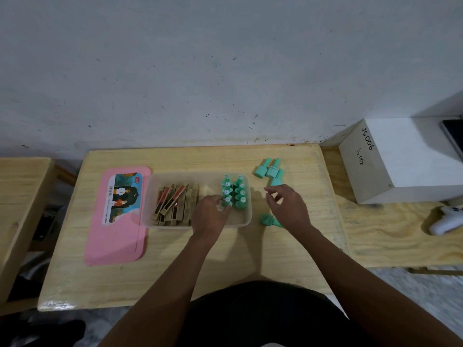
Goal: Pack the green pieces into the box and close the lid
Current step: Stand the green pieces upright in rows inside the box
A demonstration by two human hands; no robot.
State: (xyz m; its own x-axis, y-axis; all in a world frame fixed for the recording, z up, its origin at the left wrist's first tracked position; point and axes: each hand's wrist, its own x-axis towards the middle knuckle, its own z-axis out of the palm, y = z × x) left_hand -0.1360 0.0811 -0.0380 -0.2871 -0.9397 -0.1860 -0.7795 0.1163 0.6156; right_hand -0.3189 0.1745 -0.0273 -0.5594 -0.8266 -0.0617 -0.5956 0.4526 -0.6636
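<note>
Head view gives me the job well along. The clear box (pixel 238 224) sits mid-table (pixel 175 271), with gold sticks (pixel 175 204) filling its left half and two rows of green bottles (pixel 240 191) standing in its right half. The left hand (pixel 210 216) is inside the box, fingertips pinching the near bottle (pixel 227 204) at the end of the left row. The right hand (pixel 288 206) hovers just right of the box, fingers loosely spread, holding nothing. Three loose bottles (pixel 268 169) wait on the table beyond it, and a fallen bottle (pixel 266 219) lies beside its wrist. The pink lid (pixel 115 221) lies flat, left of the box. My worry is that a nudge from the left hand could topple the tight rows. A bottle left crooked or standing proud would also keep the lid from seating.
</note>
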